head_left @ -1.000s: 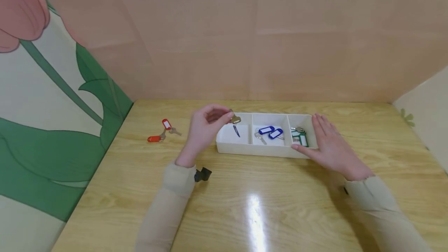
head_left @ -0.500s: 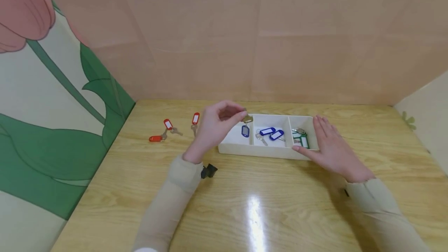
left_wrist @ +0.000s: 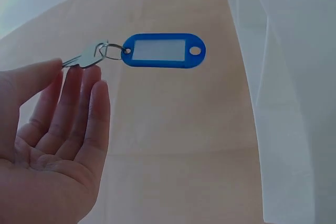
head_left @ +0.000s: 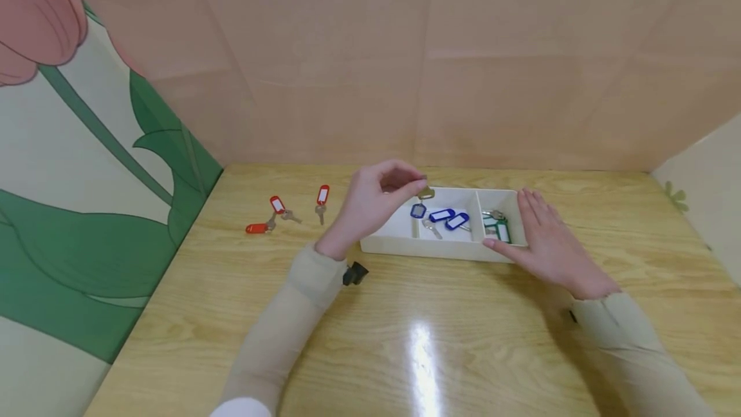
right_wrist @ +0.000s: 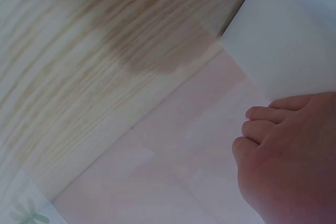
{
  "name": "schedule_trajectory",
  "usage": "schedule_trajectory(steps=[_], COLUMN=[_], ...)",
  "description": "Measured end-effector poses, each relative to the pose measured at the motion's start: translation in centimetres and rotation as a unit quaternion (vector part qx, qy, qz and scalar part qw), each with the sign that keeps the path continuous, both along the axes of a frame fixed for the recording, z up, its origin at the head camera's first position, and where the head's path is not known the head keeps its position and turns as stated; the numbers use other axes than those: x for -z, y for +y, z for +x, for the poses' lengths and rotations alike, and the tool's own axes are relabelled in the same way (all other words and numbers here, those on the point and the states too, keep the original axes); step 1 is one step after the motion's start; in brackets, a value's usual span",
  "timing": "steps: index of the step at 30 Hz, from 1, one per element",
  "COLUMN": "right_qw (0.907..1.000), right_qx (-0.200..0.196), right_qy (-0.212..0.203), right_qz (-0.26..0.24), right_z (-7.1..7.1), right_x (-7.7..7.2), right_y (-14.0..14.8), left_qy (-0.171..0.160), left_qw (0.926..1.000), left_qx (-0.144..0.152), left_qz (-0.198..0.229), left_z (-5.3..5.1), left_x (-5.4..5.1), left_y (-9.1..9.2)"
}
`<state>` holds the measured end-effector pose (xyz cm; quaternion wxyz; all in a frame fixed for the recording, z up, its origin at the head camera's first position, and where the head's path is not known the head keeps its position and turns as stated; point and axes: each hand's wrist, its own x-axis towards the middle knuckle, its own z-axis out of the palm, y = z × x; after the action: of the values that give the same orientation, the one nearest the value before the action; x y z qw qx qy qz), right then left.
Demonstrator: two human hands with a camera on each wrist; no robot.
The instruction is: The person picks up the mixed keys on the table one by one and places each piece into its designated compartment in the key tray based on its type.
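My left hand [head_left: 376,201] pinches a silver key [left_wrist: 90,56] between thumb and fingertips. From the key's ring hangs a blue key tag [left_wrist: 163,51] with a white label, held above the white three-part box [head_left: 428,249], close to the divider between its left and middle compartments. In the middle compartment lie blue-tagged keys [head_left: 442,215]; green-tagged keys [head_left: 502,231] are in the right one. My right hand [head_left: 547,246] rests against the box's right end, fingers straight along it and the thumb at the front rim. The left compartment is partly hidden by my left hand.
Left of the box, keys with red tags [head_left: 323,195] lie on the wooden table [head_left: 347,352]. A pinkish wall [head_left: 463,82] rises behind the table, and a flower-patterned panel [head_left: 87,262] stands along the left side.
My left hand has moved right with the key and its blue tag, from over the left compartment to the divider by the middle one. The right hand stays at the box's end.
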<state>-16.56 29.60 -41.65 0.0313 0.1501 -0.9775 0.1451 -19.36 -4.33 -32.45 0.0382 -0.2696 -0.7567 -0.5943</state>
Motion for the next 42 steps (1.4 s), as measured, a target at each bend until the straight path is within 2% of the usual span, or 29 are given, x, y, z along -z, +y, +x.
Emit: schedule_trajectory(steps=[9, 14, 21, 29, 36, 42], right_qw=[1.0, 1.0, 1.0, 0.9999, 1.0, 1.0], right_qx=[-0.003, -0.005, -0.009, -0.003, -0.004, -0.004], right_qy=[-0.006, -0.004, 0.004, -0.01, 0.003, 0.002], right_qz=[-0.002, -0.001, -0.001, -0.001, -0.005, -0.008], right_z=[0.1, 0.0, -0.1, 0.1, 0.0, 0.0], right_x=[-0.4, -0.3, -0.2, -0.3, -0.3, -0.2], right_y=[-0.3, -0.3, -0.2, -0.1, 0.0, -0.1], left_qy=[-0.003, 0.002, -0.017, -0.018, -0.005, -0.021], left_qw=[0.9999, 0.9999, 0.9998, 0.9997, 0.9999, 0.9998], left_qx=[0.006, 0.01, 0.011, 0.01, 0.007, 0.003], left_qz=[-0.011, -0.009, -0.009, -0.016, -0.006, -0.001], left_z=[-0.7, -1.2, -2.1, -2.9, -3.6, -4.0], left_x=[-0.5, -0.3, -0.1, 0.8, 1.8, 2.6], left_y=[0.8, 1.1, 2.1, 3.3, 3.9, 4.1])
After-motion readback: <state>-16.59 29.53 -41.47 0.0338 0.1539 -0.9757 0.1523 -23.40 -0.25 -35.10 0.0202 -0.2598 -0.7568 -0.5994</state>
